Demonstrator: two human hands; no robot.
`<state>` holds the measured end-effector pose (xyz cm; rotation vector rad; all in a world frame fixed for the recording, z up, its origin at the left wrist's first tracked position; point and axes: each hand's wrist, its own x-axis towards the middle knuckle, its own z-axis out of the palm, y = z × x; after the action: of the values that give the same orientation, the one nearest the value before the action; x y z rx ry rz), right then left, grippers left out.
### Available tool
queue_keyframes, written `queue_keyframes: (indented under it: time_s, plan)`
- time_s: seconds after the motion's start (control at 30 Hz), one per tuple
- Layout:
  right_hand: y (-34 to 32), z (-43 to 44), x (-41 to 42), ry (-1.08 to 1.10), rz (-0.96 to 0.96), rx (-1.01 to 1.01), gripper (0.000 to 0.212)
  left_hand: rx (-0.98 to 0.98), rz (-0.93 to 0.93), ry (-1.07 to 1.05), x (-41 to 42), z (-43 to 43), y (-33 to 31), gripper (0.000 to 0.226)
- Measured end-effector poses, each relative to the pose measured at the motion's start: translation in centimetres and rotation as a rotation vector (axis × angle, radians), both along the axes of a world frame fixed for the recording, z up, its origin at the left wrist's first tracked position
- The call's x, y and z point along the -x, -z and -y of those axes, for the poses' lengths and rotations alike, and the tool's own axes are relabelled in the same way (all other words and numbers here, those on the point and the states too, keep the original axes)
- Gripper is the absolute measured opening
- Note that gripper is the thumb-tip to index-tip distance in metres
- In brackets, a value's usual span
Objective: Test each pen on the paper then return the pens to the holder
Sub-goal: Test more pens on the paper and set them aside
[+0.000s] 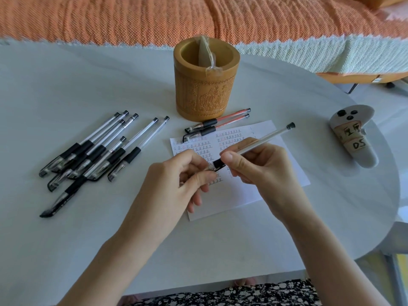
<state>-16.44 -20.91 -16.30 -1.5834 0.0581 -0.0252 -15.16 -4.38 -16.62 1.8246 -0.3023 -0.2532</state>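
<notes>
Both hands meet over a white paper [276, 173] covered in small written marks. My right hand [262, 166] grips a clear pen [267, 138] by its black grip, the barrel slanting up to the right. My left hand [185, 175] pinches the clear cap [211, 167] at the pen's tip; I cannot tell whether the cap is on or off. A carved wooden holder [205, 89] stands behind the paper with a wrapped object inside. Several black pens [95, 151] lie in a pile at the left. Two red pens [220, 124] rest between holder and paper.
A grey controller-shaped object [355, 138] with taped labels lies at the right of the white table [66, 85]. An orange woven blanket [198, 16] covers a sofa behind the table. The table's curved edge runs down the right side.
</notes>
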Motion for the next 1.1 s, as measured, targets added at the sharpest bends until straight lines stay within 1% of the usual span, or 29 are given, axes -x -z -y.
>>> queue_keyframes:
  time_s: [0.13,0.23,0.4,0.53,0.67,0.8,0.9,0.97,1.03,1.1]
  plan:
    - [-0.2,-0.1,0.0,-0.031,0.004,-0.001,0.013,-0.027,0.005,0.004,0.2,0.1,0.2,0.012]
    - [-0.1,-0.4,0.1,-0.019,-0.026,0.007,0.014,-0.045,0.015,0.0,0.2,-0.1,0.1,0.01]
    - [0.3,-0.9,-0.3,0.023,-0.121,-0.027,0.03,-0.068,0.062,-0.038,-0.4,0.1,0.1,0.009]
    - [0.4,-1.0,-0.5,0.007,-0.129,-0.033,0.025,-0.081,0.066,-0.056,-0.4,-0.1,0.5,0.01]
    - [0.5,-1.0,-0.6,-0.03,-0.125,-0.066,0.031,-0.056,0.072,-0.054,-0.5,-0.5,0.4,0.008]
    - [0.7,-1.0,-0.7,-0.027,-0.102,-0.063,0.03,-0.086,0.103,-0.06,-0.3,-0.4,0.5,0.009]
    - [0.7,-0.8,-0.8,-0.091,-0.116,-0.108,0.028,-0.106,0.107,-0.087,-0.6,-0.5,0.5,0.009]
    - [0.7,-0.6,-1.1,-0.121,-0.144,-0.134,0.023,-0.128,0.12,-0.102,-0.8,-0.6,0.5,0.013]
    - [0.7,-0.6,-1.4,-0.079,-0.183,-0.104,0.017,-0.185,0.147,-0.116,-0.9,-0.7,0.4,0.024]
    - [0.8,-0.6,-1.8,0.008,-0.227,-0.036,0.023,-0.241,0.183,-0.141,-0.9,-0.9,0.4,0.031]
